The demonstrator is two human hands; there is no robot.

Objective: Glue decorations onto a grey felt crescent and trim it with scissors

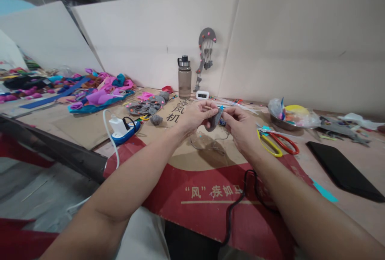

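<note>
My left hand (197, 116) pinches a small grey felt piece (214, 122) with a bright blue bit at its upper tip, held above the cardboard (186, 160). Close against its right side is my right hand (242, 127), thumb and forefinger pressed together near the blue tip; what they grip is too small to make out. A thin grey thread (200, 148) loops on the cardboard below both hands. To the right of my right hand lie scissors (284, 143) with a red and a yellow handle.
A water bottle (184, 77) and small digital clock (202, 95) stand at the back. Grey felt pieces (147, 105), a ball of grey yarn (156, 119) and a blue power strip (126, 132) lie left. At right are a metal bowl (288, 123) and black phone (343, 170).
</note>
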